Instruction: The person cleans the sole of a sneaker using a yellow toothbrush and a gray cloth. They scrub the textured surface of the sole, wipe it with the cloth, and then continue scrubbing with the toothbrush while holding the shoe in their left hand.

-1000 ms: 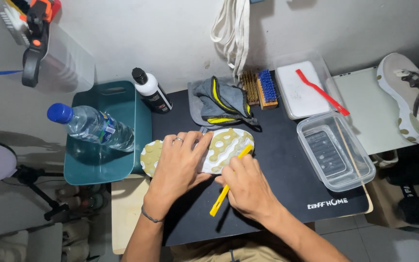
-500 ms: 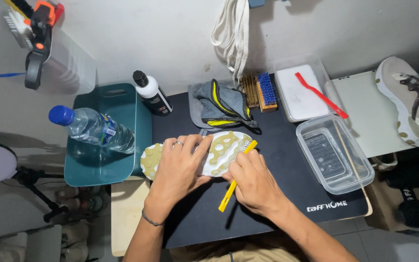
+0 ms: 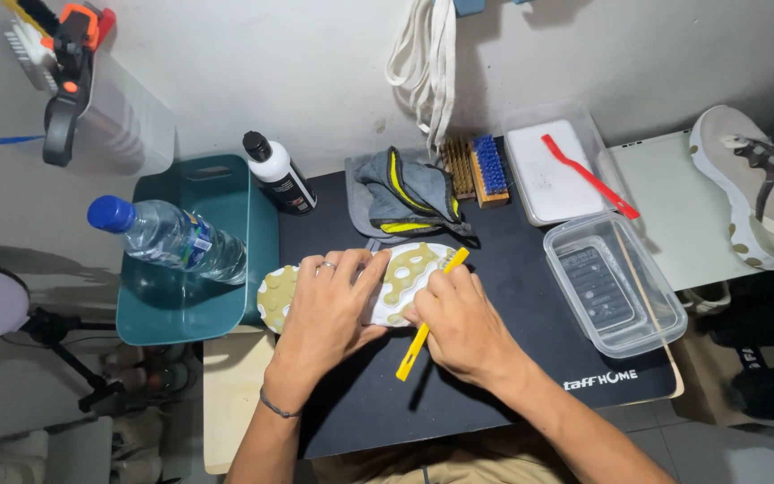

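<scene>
We're mid-scrub at frame centre: left hand (image 3: 329, 309) presses the upturned shoe sole (image 3: 405, 278) onto the black mat (image 3: 512, 358), right hand (image 3: 468, 327) clenches a yellow brush (image 3: 430, 315). Next needs steady strokes w/ firm hold-down.

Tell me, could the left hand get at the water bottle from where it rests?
Probably yes: the left hand lies on the shoe sole, and the water bottle stands just beside it, nothing between.

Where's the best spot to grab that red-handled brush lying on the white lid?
Take the red brush by its mid-handle, coming from above. It lies flat and diagonal across the white lid, slim and bare along its length, with open room either side for fingertips.
</scene>
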